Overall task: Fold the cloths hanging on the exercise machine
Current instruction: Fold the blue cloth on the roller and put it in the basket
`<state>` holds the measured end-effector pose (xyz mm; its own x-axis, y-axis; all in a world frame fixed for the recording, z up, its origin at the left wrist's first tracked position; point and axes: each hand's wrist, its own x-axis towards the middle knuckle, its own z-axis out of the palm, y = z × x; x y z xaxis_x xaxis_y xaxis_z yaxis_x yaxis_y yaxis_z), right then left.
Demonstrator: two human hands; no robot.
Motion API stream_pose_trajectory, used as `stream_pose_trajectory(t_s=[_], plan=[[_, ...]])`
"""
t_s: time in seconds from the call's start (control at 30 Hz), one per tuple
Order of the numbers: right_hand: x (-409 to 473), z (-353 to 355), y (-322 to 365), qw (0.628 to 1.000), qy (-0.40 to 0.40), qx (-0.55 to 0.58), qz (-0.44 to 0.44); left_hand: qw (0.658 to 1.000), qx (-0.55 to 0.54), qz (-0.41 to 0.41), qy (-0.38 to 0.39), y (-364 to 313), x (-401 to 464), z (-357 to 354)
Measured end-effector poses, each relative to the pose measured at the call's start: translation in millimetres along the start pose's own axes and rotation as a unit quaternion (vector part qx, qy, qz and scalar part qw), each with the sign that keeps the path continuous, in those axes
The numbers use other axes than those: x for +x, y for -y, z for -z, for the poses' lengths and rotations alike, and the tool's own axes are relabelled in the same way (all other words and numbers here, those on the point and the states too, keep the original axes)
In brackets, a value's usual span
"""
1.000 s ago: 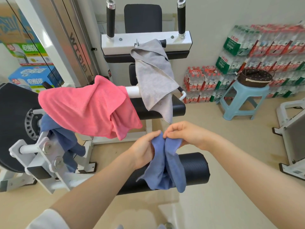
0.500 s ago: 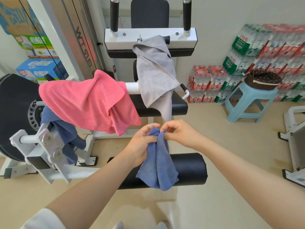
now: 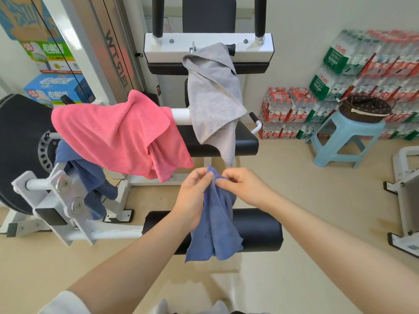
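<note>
Close below the camera, both forearms reach forward. Left hand (image 3: 193,196) and right hand (image 3: 243,189) pinch the top edge of a blue cloth (image 3: 215,225) between thumb and curled fingers, the fingertips nearly meeting. Cloth hangs bunched, long axis vertical, lower corners pointing at the floor, in front of a black foam roller (image 3: 258,232) that lies crosswise. Small dark marking on the cloth, not readable. White sleeve edge (image 3: 63,302) cut off at the bottom left.

Left of the hands, a pink cloth (image 3: 118,134) lies draped over a white bar, spread wide, its low corner pointing down toward the left hand. Beneath it a second, darker blue cloth (image 3: 86,180) hangs by the white bracket, partly hidden by the pink one. Black weight plate (image 3: 18,150) cut off at the left edge.

Farther back, a grey cloth (image 3: 213,94) hangs from the upper white crossbeam (image 3: 208,47), long axis vertical, faint writing near its hem unreadable.

Far right: light blue stool (image 3: 344,141) carrying a dark basket (image 3: 366,108); stacked packs of bottled water (image 3: 367,71) against the wall, labels blurred. Far left: cartons with Chinese print (image 3: 54,88), too soft to read surely.
</note>
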<state>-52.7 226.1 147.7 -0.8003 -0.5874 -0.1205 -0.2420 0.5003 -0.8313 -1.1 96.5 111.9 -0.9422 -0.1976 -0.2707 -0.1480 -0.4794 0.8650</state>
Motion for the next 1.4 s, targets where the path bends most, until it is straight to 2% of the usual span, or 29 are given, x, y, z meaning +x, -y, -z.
stream_pose_trajectory(t_s=[0.13,0.33,0.53,0.6,0.67,0.77,0.9,0.97,1.03,1.13,1.2,1.3,1.33,1.4], plan=[[1.6,-5.5,0.0,0.998,-0.065,0.022,-0.015,0.999,0.016,-0.026,0.014,0.3,-2.6,-6.9],[1.7,-7.1,1.4,0.988,-0.149,0.034,-0.034,0.999,-0.027,-0.020,0.041,-2.8,-7.2,-15.2],[5.3,1.1,3.2,0.983,-0.164,0.060,-0.056,0.988,0.133,-0.077,0.030,-3.2,-8.6,-15.7],[6.3,1.0,3.4,0.988,-0.134,0.066,-0.049,0.989,0.120,-0.083,0.020,-9.2,-6.6,-15.8],[5.8,0.0,5.2,0.991,-0.089,0.091,-0.031,0.996,0.057,-0.070,0.014,-15.2,-3.6,-14.2],[4.1,7.0,6.6,0.987,0.010,0.155,-0.036,0.995,0.021,-0.096,0.007,-28.4,0.2,-9.8],[-2.2,18.7,-3.8,0.952,0.228,0.162,-0.128,0.976,0.057,-0.190,-0.084,-67.5,13.2,11.5],[1.2,15.4,-17.6,0.947,0.253,0.114,-0.162,0.968,0.050,-0.211,-0.124,-87.1,21.1,27.5],[4.9,13.2,-28.7,0.944,0.246,0.102,-0.194,0.958,0.093,-0.224,-0.152,-97.0,26.2,42.7],[4.5,19.9,-41.9,0.922,0.231,0.146,-0.275,0.925,0.250,-0.229,-0.170,-91.9,28.3,61.8],[4.7,24.4,-46.0,0.934,0.204,0.092,-0.280,0.906,0.314,-0.225,-0.171,-80.7,29.6,72.1],[11.9,27.7,-55.3,0.970,0.090,-0.141,-0.179,0.906,0.319,-0.207,-0.183,-67.9,32.7,79.5],[12.8,28.0,-56.5,0.974,0.050,-0.174,-0.138,0.909,0.312,-0.200,-0.191,-66.1,33.9,80.4],[11.9,31.6,-60.6,0.985,0.010,-0.145,-0.088,0.912,0.307,-0.188,-0.198,-63.3,37.6,83.9]])
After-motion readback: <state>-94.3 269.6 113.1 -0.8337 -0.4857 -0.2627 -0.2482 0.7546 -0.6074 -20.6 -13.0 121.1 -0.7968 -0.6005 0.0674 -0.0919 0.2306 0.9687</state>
